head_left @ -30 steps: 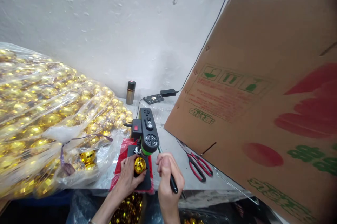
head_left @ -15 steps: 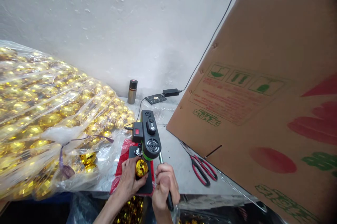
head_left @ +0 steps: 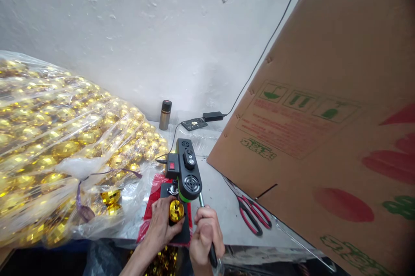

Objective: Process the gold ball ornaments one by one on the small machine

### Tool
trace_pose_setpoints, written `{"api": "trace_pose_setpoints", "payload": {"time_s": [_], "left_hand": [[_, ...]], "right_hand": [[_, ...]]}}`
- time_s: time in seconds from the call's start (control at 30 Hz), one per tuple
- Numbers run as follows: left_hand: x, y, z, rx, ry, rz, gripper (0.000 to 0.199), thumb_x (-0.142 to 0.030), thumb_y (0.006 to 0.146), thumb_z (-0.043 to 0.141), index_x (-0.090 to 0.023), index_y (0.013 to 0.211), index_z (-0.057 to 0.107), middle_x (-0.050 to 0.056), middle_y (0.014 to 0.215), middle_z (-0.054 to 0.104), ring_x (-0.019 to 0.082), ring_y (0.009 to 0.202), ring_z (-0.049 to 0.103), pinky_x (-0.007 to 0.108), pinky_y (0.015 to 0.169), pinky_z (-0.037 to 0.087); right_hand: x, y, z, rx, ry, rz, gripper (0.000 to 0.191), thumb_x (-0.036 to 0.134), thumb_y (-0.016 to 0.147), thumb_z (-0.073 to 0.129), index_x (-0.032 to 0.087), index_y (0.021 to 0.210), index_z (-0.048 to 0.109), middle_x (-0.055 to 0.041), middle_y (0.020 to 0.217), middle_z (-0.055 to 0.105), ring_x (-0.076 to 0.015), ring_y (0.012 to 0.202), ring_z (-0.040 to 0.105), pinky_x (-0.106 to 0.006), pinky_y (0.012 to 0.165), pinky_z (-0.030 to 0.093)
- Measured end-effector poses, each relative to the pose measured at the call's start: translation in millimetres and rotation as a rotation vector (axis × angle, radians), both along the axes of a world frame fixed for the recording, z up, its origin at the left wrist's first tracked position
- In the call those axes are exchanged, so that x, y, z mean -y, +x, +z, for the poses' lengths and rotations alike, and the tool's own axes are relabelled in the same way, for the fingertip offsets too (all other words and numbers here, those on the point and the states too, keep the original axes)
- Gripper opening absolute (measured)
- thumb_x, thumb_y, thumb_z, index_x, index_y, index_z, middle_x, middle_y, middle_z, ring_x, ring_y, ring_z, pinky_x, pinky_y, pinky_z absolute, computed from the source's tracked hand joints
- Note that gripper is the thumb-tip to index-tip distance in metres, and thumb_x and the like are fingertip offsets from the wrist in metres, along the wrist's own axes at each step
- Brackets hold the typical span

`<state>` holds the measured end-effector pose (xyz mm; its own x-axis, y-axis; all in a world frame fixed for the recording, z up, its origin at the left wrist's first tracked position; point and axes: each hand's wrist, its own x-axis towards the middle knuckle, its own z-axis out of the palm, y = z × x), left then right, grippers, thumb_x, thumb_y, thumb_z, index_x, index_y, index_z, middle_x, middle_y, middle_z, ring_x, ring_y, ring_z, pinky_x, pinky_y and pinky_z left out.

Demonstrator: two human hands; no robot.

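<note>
A shiny gold mirror-tiled ball ornament sits between the thumb and fingers of my left hand, over the black base of a small press. That bench drill press has a black head with round vents, a green lower rim and a box with a red switch. My right hand is wrapped round the press's lever, to the right of the head. Under the base lies a red plastic sheet. Whether the ball touches the base is hidden by my fingers.
A large clear bag of gold balls fills the left side. At right leans a big cardboard box, with red-handled scissors beside it. Behind stand a bottle and a black power adapter with its cable.
The whole view has shifted slightly, so everything appears a little lower and further right. Both hands keep their holds on the ball and the lever.
</note>
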<state>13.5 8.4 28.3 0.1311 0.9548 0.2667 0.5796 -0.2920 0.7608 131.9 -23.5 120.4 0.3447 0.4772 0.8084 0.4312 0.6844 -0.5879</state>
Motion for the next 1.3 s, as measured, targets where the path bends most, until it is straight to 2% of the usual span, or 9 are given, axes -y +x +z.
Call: {"api": "trace_pose_setpoints", "payload": {"time_s": [0.17,0.37,0.67,0.83,1.07,1.17,1.23,1.3], "left_hand": [[-0.6,0.4,1.0,0.02,-0.005,-0.006,0.049,-0.031,0.078,0.075,-0.019,0.125,0.069,0.014,0.112,0.079,0.037,0.107,0.073,0.055,0.097,0.054],[-1.4,3.0,-3.0,0.021,0.016,0.006,0.048,-0.031,0.078,0.075,-0.02,0.124,0.069,0.013,0.111,0.078,0.037,0.108,0.073,0.054,0.098,0.054],[-3.6,6.0,-10.1,0.009,0.052,0.028,0.049,-0.03,0.077,0.075,-0.02,0.125,0.069,0.014,0.112,0.079,0.037,0.108,0.072,0.053,0.097,0.054],[-5.5,7.0,-14.3,0.013,0.081,0.05,0.049,-0.031,0.077,0.074,-0.02,0.124,0.069,0.013,0.111,0.079,0.037,0.107,0.073,0.054,0.097,0.055],[-7.2,3.2,-13.8,-0.001,0.072,0.035,0.05,-0.038,0.079,0.076,-0.019,0.124,0.07,0.015,0.11,0.08,0.038,0.105,0.074,0.053,0.095,0.056],[-7.1,1.9,-13.1,0.001,0.065,0.029,0.051,-0.038,0.078,0.076,-0.018,0.125,0.07,0.016,0.11,0.08,0.038,0.105,0.074,0.054,0.096,0.055],[-8.4,2.2,-11.9,0.008,0.06,0.029,0.051,-0.036,0.078,0.076,-0.018,0.125,0.07,0.015,0.11,0.08,0.039,0.106,0.074,0.055,0.096,0.055],[-10.6,3.5,-9.6,0.015,0.058,0.026,0.05,-0.035,0.078,0.076,-0.019,0.124,0.07,0.015,0.111,0.08,0.039,0.107,0.074,0.056,0.097,0.055]], "right_hand": [[-2.0,-1.4,3.4,-0.006,0.029,-0.027,0.042,0.023,0.112,0.038,0.025,0.072,0.046,0.0044,0.068,0.054,-0.0142,0.06,0.05,-0.032,0.072,0.047],[-2.9,-2.0,0.7,-0.002,0.034,-0.052,0.041,0.024,0.112,0.038,0.025,0.072,0.05,0.0054,0.067,0.055,-0.0144,0.06,0.051,-0.035,0.085,0.05],[-10.7,4.1,-9.7,0.058,0.074,-0.045,0.042,0.021,0.111,0.037,0.025,0.07,0.047,0.0076,0.066,0.053,-0.0125,0.057,0.05,-0.033,0.092,0.051],[-10.4,2.0,-10.3,0.027,0.062,-0.063,0.04,0.018,0.11,0.037,0.025,0.072,0.048,0.0065,0.068,0.054,-0.0134,0.058,0.051,-0.037,0.093,0.052],[-4.3,3.7,-22.3,0.103,0.033,-0.044,0.041,0.026,0.112,0.04,0.025,0.072,0.052,0.0042,0.071,0.06,-0.015,0.063,0.057,-0.037,0.09,0.054],[-4.6,3.3,-27.4,0.104,0.051,-0.044,0.041,0.025,0.112,0.037,0.025,0.074,0.053,0.0033,0.071,0.059,-0.0154,0.063,0.057,-0.035,0.079,0.054],[-4.0,3.5,-23.6,0.118,0.063,-0.028,0.041,0.029,0.112,0.039,0.025,0.075,0.054,0.0026,0.071,0.059,-0.0157,0.063,0.057,-0.033,0.07,0.052],[-1.7,4.7,-10.7,0.138,0.054,-0.002,0.041,0.032,0.113,0.04,0.024,0.075,0.055,0.0029,0.07,0.059,-0.0147,0.061,0.057,-0.03,0.062,0.049]]}}
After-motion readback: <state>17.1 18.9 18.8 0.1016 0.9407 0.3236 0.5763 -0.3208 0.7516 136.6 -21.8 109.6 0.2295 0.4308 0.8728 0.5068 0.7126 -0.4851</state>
